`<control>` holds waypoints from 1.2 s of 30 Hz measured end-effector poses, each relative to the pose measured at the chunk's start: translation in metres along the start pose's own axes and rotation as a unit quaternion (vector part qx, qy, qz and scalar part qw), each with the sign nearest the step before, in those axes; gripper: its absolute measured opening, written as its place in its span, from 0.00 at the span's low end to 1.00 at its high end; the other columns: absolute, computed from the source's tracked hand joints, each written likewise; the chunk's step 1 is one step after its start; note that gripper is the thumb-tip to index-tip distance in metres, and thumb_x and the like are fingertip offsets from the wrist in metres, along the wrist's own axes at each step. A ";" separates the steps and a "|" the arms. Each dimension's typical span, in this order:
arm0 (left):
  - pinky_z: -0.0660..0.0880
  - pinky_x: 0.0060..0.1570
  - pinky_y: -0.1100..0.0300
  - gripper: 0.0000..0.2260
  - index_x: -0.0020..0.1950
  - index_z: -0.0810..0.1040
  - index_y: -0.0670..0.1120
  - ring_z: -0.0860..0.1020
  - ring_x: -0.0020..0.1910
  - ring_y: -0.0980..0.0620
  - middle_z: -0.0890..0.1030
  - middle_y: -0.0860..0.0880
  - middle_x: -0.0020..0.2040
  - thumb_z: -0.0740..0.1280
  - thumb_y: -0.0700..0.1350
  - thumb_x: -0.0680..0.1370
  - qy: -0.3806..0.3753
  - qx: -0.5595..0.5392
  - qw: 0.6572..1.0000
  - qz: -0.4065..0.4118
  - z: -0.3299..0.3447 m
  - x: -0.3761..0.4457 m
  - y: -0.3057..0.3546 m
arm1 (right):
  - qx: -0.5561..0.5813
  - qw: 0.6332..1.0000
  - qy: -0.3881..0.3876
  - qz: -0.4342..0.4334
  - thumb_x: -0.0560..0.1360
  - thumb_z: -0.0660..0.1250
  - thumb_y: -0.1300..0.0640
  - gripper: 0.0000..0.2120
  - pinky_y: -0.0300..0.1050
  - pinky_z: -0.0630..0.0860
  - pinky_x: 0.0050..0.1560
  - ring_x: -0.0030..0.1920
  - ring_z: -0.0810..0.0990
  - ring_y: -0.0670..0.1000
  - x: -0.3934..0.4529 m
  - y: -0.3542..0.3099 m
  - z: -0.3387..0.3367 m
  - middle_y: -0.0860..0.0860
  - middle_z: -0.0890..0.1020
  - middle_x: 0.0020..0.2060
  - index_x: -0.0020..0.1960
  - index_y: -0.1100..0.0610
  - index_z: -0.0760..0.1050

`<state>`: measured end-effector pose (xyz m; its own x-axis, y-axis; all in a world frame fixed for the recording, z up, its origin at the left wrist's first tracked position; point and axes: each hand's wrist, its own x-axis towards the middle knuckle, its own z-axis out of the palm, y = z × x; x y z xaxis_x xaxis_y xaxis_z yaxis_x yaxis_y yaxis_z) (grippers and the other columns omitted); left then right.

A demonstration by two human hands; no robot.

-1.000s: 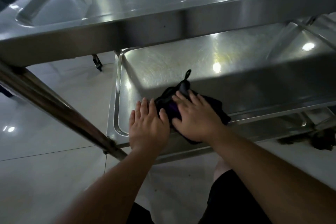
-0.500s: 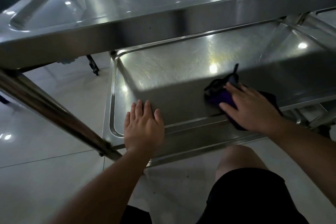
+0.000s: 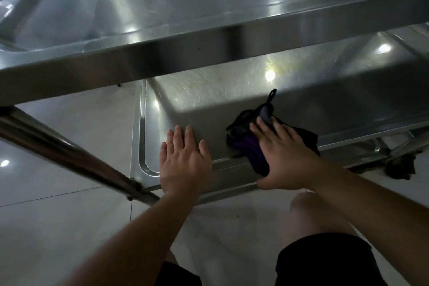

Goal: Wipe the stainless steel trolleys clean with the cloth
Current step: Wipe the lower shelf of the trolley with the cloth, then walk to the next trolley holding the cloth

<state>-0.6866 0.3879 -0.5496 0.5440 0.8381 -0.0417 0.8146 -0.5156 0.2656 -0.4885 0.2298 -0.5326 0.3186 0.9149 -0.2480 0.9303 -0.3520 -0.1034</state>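
On the lower shelf: we find our right hand [image 3: 287,158] laid flat on the cloth [image 3: 246,144], fingers spread and pressing it down, thumb hooked over the shelf's near rim.
Cloth: dark, bunched, with a purple fold and a small hanging loop at its far end; it lies on the lower shelf [image 3: 209,104] near the front edge, right of the middle.
Left hand: our left hand [image 3: 183,158] rests palm down on the bare steel just left of the cloth, fingers straight and together, holding nothing; it looks to be bracing us.
Trolley: the upper shelf [image 3: 209,51] overhangs and shades the near half of the lower one; a slanted tube [image 3: 69,153] runs to the near left corner.
Step in hand, as we judge it: wiping the lower shelf along its front strip.
Doing it well: we should keep the palm flat so the whole cloth bears down, overlap our strokes, work into the rounded corner groove at the left, and reach the far lit area, where faint swirl marks and a yellowish smear show.
Care: we should mind our head under the upper shelf and lift the left hand off before wiping where it rests.
Writing: we can read no brand, label or lettering anywhere.
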 end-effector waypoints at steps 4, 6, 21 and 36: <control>0.40 0.83 0.47 0.31 0.87 0.46 0.51 0.38 0.85 0.50 0.45 0.48 0.87 0.39 0.61 0.85 -0.017 -0.012 1.000 0.000 -0.003 -0.001 0.001 | -0.010 0.998 -0.010 -0.069 0.76 0.65 0.45 0.50 0.50 0.33 0.78 0.82 0.34 0.56 0.009 -0.015 -0.002 0.47 0.32 0.82 0.83 0.48 0.32; 0.40 0.83 0.46 0.30 0.87 0.45 0.51 0.37 0.85 0.50 0.44 0.48 0.87 0.40 0.60 0.86 -0.028 -0.013 1.000 -0.001 -0.006 -0.001 0.002 | 0.027 0.995 -0.016 -0.095 0.78 0.63 0.56 0.47 0.40 0.23 0.72 0.81 0.32 0.50 0.013 -0.023 -0.004 0.42 0.31 0.80 0.84 0.46 0.35; 0.64 0.74 0.48 0.21 0.77 0.71 0.49 0.70 0.76 0.46 0.73 0.48 0.76 0.58 0.53 0.85 -0.268 0.039 0.963 -0.007 -0.163 -0.067 0.019 | 0.137 0.930 -0.340 -0.003 0.80 0.63 0.67 0.20 0.46 0.75 0.61 0.62 0.79 0.57 -0.046 -0.087 -0.119 0.58 0.79 0.65 0.72 0.58 0.73; 0.72 0.59 0.49 0.19 0.75 0.69 0.50 0.74 0.67 0.45 0.75 0.48 0.71 0.57 0.51 0.84 -0.311 0.016 0.935 -0.173 -0.450 -0.226 -0.067 | 0.070 0.921 -0.375 -0.076 0.79 0.62 0.65 0.17 0.47 0.78 0.53 0.54 0.81 0.54 -0.148 -0.300 -0.354 0.53 0.81 0.55 0.66 0.51 0.73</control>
<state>-0.9546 0.3131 -0.1249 0.2504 0.6954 -0.6735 0.9636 -0.2461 0.1042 -0.7505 0.2702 -0.1236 -0.0780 0.5811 -0.8101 0.9044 -0.3007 -0.3028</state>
